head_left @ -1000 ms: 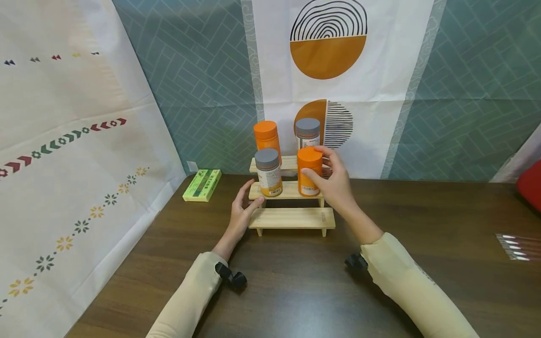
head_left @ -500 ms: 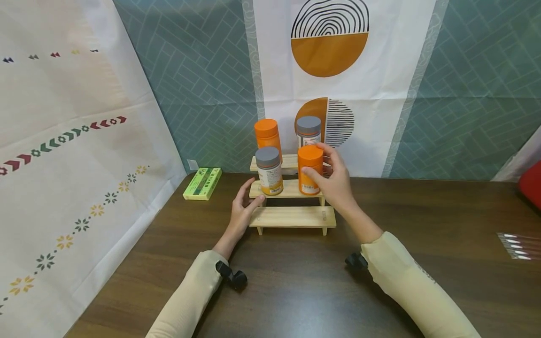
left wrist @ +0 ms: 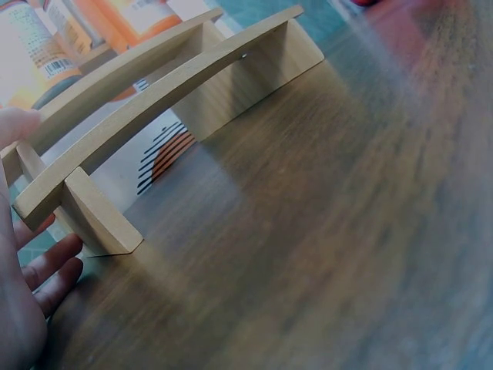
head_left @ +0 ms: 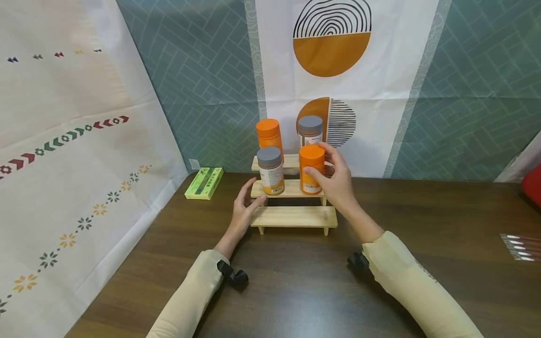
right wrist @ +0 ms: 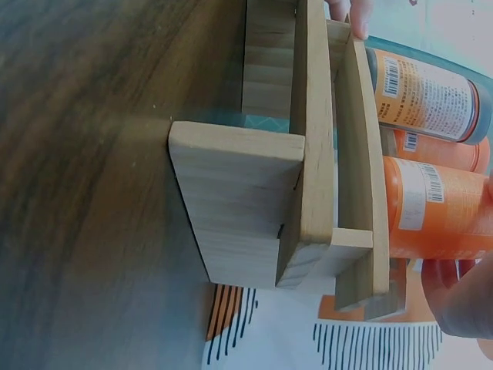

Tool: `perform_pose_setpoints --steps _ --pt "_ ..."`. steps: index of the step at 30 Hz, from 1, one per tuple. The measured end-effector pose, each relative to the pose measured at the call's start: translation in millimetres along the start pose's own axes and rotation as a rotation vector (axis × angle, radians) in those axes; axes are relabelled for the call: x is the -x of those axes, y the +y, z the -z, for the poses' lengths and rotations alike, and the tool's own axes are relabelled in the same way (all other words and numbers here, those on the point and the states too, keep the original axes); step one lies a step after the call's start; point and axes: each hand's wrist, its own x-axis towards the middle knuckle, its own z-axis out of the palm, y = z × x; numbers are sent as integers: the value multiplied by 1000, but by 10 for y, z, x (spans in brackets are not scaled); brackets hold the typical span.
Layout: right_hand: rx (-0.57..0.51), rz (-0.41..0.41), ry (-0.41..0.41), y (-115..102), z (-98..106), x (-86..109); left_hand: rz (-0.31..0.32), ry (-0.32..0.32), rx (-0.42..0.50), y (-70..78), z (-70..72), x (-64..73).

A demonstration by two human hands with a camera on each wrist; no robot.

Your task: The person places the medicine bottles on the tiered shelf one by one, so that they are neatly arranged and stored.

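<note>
A three-tier wooden stand (head_left: 294, 217) stands on the table and bears several jars. On its middle tier are a grey-lidded jar (head_left: 271, 171) at left and an orange jar (head_left: 312, 170) at right, both upright. My right hand (head_left: 338, 180) grips the orange jar, thumb in front and fingers around its far side, partly hidden. At the stand's left end my left hand (head_left: 243, 209) holds the middle tier, its thumb (left wrist: 19, 123) at the front edge and its other fingers lower by the leg. The top tier carries another orange jar (head_left: 268, 133) and another grey-lidded jar (head_left: 310, 129).
A yellow-green box (head_left: 204, 183) lies at the back left of the brown table (head_left: 291, 291). Toward the right edge are several white-tipped sticks (head_left: 521, 247) and a red object (head_left: 532, 185), partly cut off. Patterned cloth (head_left: 203, 94) hangs behind the stand.
The head view has shifted slightly. Both hands keep the same places, and the jars and the stand show no movement.
</note>
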Motion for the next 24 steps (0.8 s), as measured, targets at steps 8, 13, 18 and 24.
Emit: perform_pose_setpoints --steps 8,13,18,24 --pt "71 14 4 60 176 -8 -12 -33 30 -53 -167 -138" --pt "103 -8 50 152 377 95 44 -99 25 -122 -252 -171" --pt "178 -17 108 268 737 189 87 -130 -24 -129 -170 -155" --pt "407 -10 86 405 1394 240 79 -263 -448 51 226 -206"
